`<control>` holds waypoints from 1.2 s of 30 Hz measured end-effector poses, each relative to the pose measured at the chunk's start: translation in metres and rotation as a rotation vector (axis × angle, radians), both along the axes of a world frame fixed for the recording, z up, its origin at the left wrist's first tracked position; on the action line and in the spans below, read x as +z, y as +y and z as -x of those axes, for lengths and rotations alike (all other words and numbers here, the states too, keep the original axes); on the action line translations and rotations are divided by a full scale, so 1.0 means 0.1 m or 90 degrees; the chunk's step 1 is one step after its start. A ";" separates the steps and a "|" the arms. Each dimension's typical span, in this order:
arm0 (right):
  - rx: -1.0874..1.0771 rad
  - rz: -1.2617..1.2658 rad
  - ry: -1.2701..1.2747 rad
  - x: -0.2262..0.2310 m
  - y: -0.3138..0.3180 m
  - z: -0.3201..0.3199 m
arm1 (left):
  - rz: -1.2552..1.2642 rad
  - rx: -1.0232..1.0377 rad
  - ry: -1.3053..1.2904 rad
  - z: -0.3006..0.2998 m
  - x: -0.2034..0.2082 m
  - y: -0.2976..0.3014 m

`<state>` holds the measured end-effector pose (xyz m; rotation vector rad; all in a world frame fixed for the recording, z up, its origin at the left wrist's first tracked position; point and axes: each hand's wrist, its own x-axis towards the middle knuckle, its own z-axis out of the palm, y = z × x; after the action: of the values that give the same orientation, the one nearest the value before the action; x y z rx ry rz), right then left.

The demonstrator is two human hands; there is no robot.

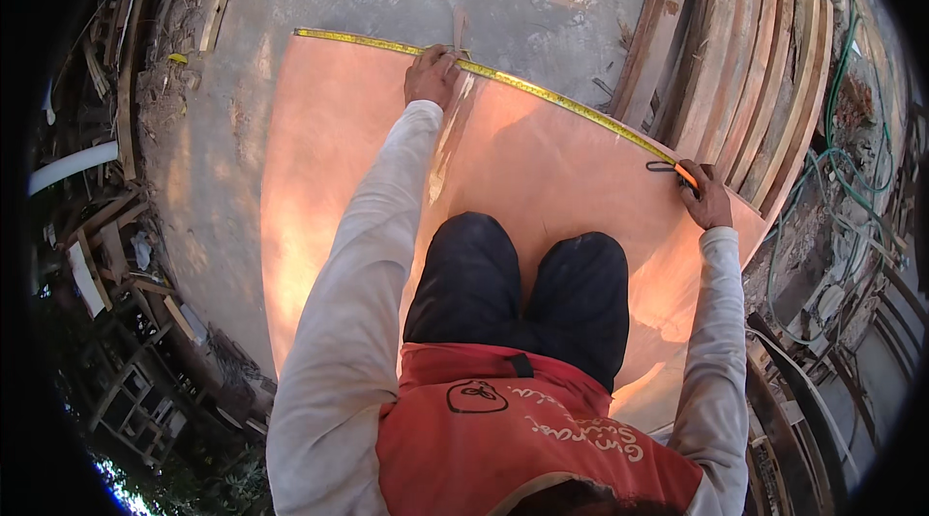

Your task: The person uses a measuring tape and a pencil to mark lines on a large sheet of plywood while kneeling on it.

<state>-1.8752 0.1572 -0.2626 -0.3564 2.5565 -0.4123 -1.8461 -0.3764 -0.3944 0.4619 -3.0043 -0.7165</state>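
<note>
While the right hand [708,199] grips the orange-and-black tape case [687,175], apparently keeping the yellow blade [561,102] straight | left hand [432,77] curled at the blade, seemingly steadying it; whether gripping, cannot tell | blade along the plywood sheet's [334,148] far edge

Knees [471,250] hide part of the reddish sheet [547,177].

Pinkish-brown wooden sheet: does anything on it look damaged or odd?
Yes: a ragged, pale-and-dark streak runs from near the left hand toward the dark-trousered knees, standing out against the smooth pinkish-brown wooden sheet. Whether it's torn veneer or a stain is unclear.
</note>
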 end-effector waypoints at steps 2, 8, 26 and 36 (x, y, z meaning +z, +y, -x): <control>-0.018 -0.007 0.026 0.04 0.03 -0.07 | -0.044 0.026 0.010 0.01 -0.07 0.02; -0.030 -0.019 0.117 -0.06 0.07 -0.36 | -0.139 0.090 0.156 -0.01 -0.19 0.02; 0.001 0.135 0.306 -0.69 -2.27 0.00 | -0.157 0.090 0.161 0.06 -0.13 0.13; 0.027 0.116 0.288 -0.89 -2.31 0.05 | -0.270 0.110 0.117 0.02 -0.12 -0.22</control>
<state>-1.8806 -0.0736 -0.3514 -0.6316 2.9471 -0.6101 -1.8483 -0.3984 -0.4068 0.6170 -2.5968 -1.3041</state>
